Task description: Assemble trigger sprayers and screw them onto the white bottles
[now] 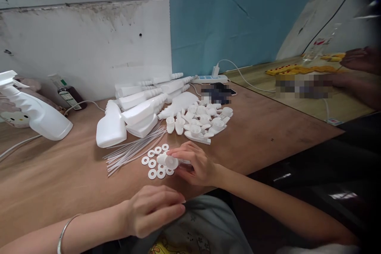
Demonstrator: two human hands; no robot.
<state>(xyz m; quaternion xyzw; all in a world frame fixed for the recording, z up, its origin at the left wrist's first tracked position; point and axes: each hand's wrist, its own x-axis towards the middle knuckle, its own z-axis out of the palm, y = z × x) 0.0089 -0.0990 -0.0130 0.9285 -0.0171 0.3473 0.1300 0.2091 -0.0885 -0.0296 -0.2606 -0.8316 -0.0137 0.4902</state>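
My right hand [196, 164] grips a white spray trigger head [171, 161], its round collar facing me, just above the white ring washers [152, 163]. Nearer the table's front edge, my left hand [159, 210] has its fingers curled together. A tiny white bit shows at its fingertips, but I cannot make out what it is. Several washers lie loose on the brown table [74, 182]. Beyond them is a bundle of thin clear tubes [133, 151]. More trigger heads [195, 127] are heaped behind my right hand.
White spray bottles [143, 109] are piled toward the wall. One bottle with its trigger fitted [47, 115] stands at the left, near a dark labelled bottle [71, 97]. A power strip [210, 79] and phone [229, 88] lie behind. Another person's hand [358, 59] is at the right.
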